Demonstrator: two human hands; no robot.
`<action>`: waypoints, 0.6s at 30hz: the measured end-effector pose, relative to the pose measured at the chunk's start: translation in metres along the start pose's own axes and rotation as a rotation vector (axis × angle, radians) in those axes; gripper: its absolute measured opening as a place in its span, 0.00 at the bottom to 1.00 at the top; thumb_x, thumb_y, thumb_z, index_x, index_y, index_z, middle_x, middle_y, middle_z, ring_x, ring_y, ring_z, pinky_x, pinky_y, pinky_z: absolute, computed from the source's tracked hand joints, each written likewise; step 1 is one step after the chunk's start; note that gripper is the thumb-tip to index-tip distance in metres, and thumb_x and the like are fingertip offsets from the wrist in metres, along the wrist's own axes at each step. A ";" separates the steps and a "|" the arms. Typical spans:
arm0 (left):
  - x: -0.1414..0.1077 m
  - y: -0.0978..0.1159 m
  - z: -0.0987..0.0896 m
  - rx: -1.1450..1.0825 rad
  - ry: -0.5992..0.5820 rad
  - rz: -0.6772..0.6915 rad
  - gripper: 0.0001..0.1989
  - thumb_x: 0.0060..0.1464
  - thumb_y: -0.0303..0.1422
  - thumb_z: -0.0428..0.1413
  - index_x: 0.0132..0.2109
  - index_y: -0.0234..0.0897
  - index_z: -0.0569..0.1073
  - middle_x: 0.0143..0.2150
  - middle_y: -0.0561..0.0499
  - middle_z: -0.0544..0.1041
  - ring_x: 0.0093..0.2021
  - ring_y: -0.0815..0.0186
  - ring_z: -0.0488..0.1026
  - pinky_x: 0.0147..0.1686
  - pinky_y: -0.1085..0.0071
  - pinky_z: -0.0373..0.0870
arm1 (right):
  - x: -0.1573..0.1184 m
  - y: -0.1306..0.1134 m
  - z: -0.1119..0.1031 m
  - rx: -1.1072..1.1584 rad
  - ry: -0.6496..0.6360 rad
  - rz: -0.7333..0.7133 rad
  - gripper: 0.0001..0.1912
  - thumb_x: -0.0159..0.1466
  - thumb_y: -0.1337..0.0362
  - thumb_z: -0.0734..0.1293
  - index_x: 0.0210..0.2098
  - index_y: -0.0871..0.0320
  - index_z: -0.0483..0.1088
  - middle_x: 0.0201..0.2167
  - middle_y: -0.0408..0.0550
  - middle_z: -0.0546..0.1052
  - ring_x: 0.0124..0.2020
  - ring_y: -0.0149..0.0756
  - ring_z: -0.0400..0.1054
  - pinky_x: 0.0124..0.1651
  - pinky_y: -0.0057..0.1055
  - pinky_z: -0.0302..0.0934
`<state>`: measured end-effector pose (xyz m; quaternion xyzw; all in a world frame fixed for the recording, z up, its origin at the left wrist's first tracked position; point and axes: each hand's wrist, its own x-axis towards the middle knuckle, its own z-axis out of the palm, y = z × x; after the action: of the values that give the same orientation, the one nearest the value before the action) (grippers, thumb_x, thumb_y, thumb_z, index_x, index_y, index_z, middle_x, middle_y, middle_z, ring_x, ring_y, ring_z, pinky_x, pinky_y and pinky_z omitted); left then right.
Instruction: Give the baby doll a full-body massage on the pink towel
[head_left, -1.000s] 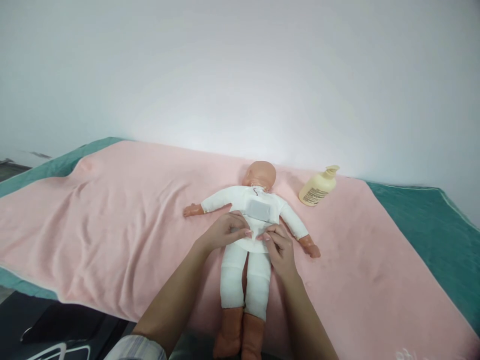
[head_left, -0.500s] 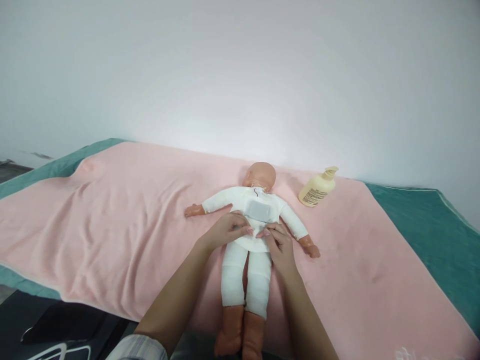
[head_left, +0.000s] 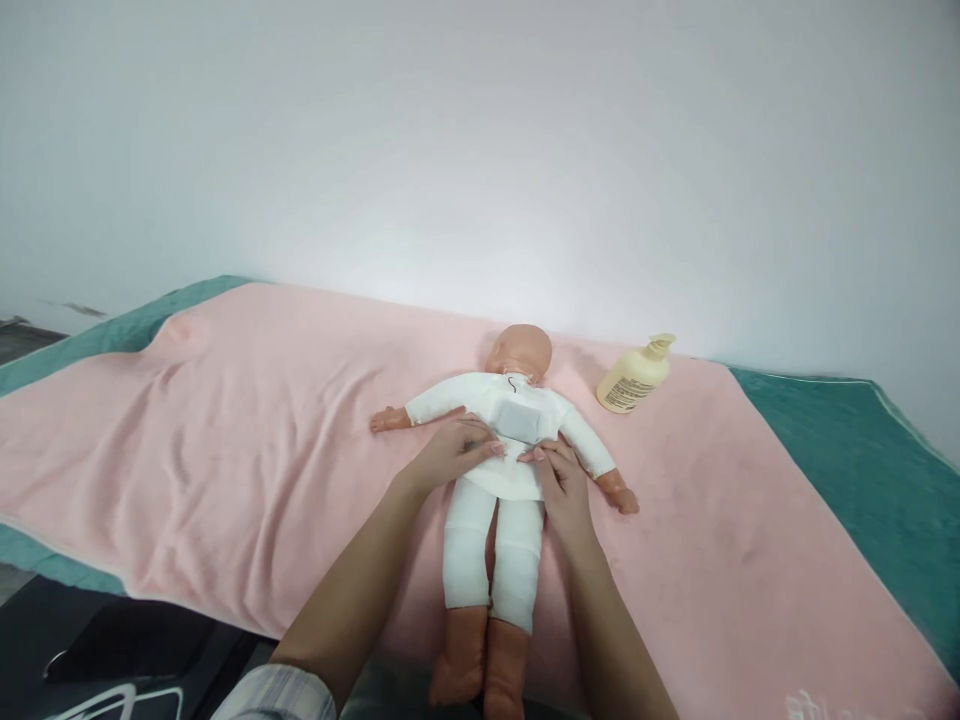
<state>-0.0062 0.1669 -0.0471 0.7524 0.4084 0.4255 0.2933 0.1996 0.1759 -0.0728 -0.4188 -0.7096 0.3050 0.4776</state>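
Note:
A doll with a white cloth body lies face down, its bald head away from me and its brown feet toward me. A grey rectangular panel sits on its upper back. My left hand rests on the left side of the doll's lower back, thumb stretched inward and fingers apart. On the right side lies my right hand, its thumb and fingers spread over the cloth. The two thumbs point toward each other below the panel, with a small gap between them. Neither hand holds anything.
A pale yellow pump bottle stands to the right of the doll's head. The doll lies on a pink blanket over a green cloth. A dark surface with white loops shows at the lower left. A plain wall rises behind.
Both hands have shifted slightly up the doll's back, toward the panel. The thumbs are a little farther up the cloth. The bottle has not moved.

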 end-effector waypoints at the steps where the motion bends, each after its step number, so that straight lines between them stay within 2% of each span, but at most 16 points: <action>1: 0.000 -0.001 0.000 -0.004 0.007 0.009 0.17 0.62 0.40 0.51 0.34 0.35 0.79 0.35 0.48 0.80 0.41 0.60 0.73 0.44 0.63 0.68 | 0.000 0.000 0.000 0.006 0.007 -0.001 0.15 0.67 0.59 0.61 0.31 0.53 0.77 0.36 0.47 0.74 0.43 0.40 0.66 0.52 0.39 0.57; 8: -0.001 0.000 0.003 -0.001 0.123 0.025 0.16 0.63 0.40 0.50 0.39 0.37 0.79 0.39 0.49 0.81 0.46 0.60 0.71 0.51 0.62 0.64 | 0.000 0.003 0.001 -0.016 0.089 -0.049 0.13 0.68 0.59 0.59 0.38 0.54 0.74 0.40 0.48 0.75 0.48 0.41 0.65 0.60 0.44 0.52; 18: 0.002 -0.002 0.007 0.050 0.088 -0.045 0.17 0.63 0.41 0.49 0.37 0.39 0.79 0.37 0.50 0.81 0.45 0.60 0.72 0.50 0.63 0.65 | 0.002 0.004 0.001 -0.092 0.047 -0.025 0.15 0.68 0.58 0.59 0.35 0.55 0.76 0.38 0.49 0.75 0.45 0.42 0.67 0.57 0.43 0.54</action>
<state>-0.0003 0.1685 -0.0511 0.7305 0.4485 0.4412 0.2656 0.1994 0.1796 -0.0761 -0.4384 -0.7168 0.2561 0.4779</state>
